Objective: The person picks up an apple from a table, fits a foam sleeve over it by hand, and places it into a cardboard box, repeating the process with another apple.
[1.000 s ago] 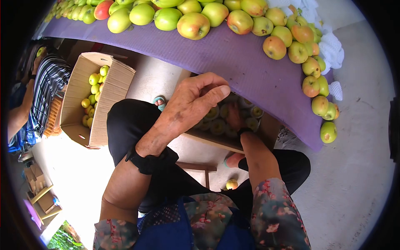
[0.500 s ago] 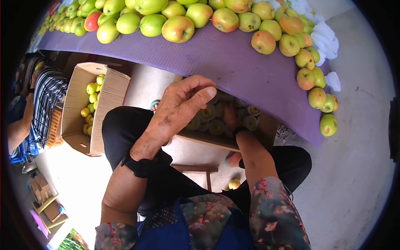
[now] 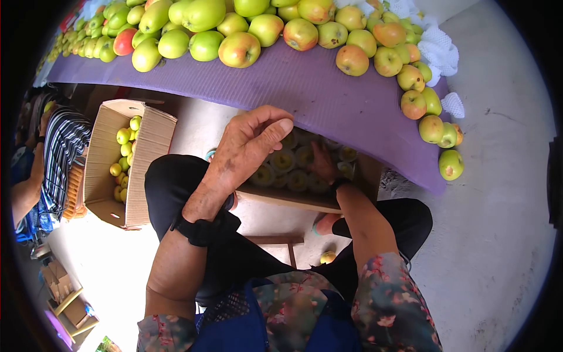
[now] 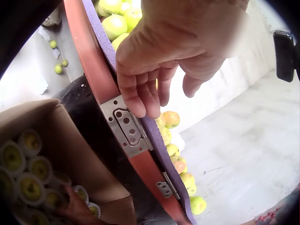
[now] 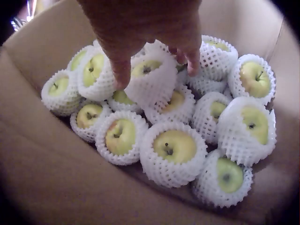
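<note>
Above the table edge my left hand hangs with loosely bent fingers and nothing in them. The left wrist view shows its fingertips over the purple mat edge, close to a metal hinge. My right hand reaches down into a cardboard box below the table. Its thumb and fingers straddle an apple in a white foam net, the thumb along its left side. Several more net-wrapped apples sit packed around it, mostly stem up.
Loose green and blushed apples lie piled on the purple mat. At left stands another cardboard box with loose apples. One apple is on the floor by a wooden stool. Another person's arm shows far left.
The head view has shifted, so the table and boxes sit a little further left. My right hand stays inside the box among the netted apples; my left hand keeps its loose pose.
</note>
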The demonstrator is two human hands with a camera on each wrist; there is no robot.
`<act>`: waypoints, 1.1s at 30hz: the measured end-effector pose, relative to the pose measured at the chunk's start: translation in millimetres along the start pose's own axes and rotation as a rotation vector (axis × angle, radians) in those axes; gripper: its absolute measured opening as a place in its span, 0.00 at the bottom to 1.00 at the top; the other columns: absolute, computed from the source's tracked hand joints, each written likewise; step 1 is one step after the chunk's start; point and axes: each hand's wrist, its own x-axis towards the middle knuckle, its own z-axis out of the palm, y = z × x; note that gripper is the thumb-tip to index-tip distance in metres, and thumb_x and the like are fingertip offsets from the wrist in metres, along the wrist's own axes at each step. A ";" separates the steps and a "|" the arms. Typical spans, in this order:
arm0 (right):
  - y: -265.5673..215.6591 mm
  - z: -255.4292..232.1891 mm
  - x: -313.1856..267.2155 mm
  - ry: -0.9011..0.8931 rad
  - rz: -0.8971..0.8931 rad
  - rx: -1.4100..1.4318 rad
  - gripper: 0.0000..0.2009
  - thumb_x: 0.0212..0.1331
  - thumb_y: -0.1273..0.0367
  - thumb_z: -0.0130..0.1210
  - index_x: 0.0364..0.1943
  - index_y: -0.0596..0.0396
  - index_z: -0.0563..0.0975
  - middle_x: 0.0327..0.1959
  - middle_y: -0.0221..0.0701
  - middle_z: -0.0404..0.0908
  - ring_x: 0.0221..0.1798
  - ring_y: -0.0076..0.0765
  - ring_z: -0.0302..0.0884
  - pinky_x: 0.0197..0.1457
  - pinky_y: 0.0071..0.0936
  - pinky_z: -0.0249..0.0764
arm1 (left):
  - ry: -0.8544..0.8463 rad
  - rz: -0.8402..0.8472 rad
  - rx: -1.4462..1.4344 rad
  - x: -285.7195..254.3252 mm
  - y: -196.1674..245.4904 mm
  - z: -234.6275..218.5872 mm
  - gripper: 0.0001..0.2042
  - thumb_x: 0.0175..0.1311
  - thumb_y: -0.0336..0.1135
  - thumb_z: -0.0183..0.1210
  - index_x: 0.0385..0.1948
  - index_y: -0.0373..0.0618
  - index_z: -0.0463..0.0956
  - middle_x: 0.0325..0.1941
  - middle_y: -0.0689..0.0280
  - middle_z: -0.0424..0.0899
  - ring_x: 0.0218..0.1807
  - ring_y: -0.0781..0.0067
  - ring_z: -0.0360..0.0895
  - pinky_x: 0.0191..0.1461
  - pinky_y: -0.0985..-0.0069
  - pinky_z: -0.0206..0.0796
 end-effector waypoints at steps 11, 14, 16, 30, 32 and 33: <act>-65.7 -49.0 -24.6 -0.263 -0.165 -0.397 0.21 0.50 0.71 0.61 0.51 0.60 0.73 0.45 0.49 0.79 0.50 0.56 0.77 0.51 0.44 0.74 | -0.037 0.002 0.013 10.3 -16.2 4.7 0.11 0.69 0.39 0.57 0.44 0.42 0.79 0.33 0.73 0.78 0.33 0.84 0.73 0.39 0.83 0.69; -129.9 -87.3 -47.3 -0.316 -0.171 -0.374 0.18 0.52 0.69 0.62 0.47 0.59 0.75 0.45 0.47 0.79 0.50 0.53 0.78 0.51 0.44 0.75 | -0.013 0.021 0.009 12.8 -18.3 9.8 0.11 0.66 0.38 0.59 0.42 0.40 0.79 0.33 0.70 0.81 0.31 0.81 0.73 0.38 0.80 0.69; -156.8 -105.1 -60.4 -0.298 -0.207 -0.316 0.18 0.52 0.67 0.63 0.46 0.59 0.75 0.44 0.46 0.79 0.49 0.52 0.78 0.49 0.44 0.75 | -0.008 0.021 0.019 13.5 -17.6 11.5 0.11 0.66 0.38 0.58 0.42 0.39 0.79 0.33 0.70 0.81 0.30 0.81 0.73 0.38 0.80 0.70; -237.2 -222.8 -29.2 0.657 -0.481 -0.348 0.26 0.48 0.72 0.64 0.55 0.54 0.71 0.52 0.40 0.71 0.55 0.50 0.71 0.53 0.42 0.73 | 0.000 0.061 0.030 17.3 -21.1 16.5 0.10 0.65 0.36 0.58 0.40 0.37 0.79 0.31 0.67 0.80 0.28 0.79 0.74 0.34 0.79 0.69; -218.9 -226.3 1.4 0.667 -0.449 -0.510 0.27 0.49 0.73 0.62 0.58 0.54 0.70 0.54 0.41 0.68 0.59 0.50 0.68 0.55 0.43 0.71 | -0.011 0.051 0.010 18.2 -22.6 15.8 0.10 0.65 0.36 0.58 0.40 0.38 0.78 0.30 0.68 0.80 0.28 0.80 0.74 0.34 0.80 0.68; -208.0 -226.7 16.1 0.667 -0.432 -0.591 0.28 0.49 0.73 0.61 0.59 0.53 0.69 0.55 0.42 0.67 0.60 0.50 0.66 0.57 0.44 0.70 | -0.014 0.044 -0.003 18.1 -23.1 15.5 0.10 0.66 0.36 0.58 0.39 0.38 0.78 0.30 0.68 0.80 0.28 0.80 0.74 0.33 0.80 0.68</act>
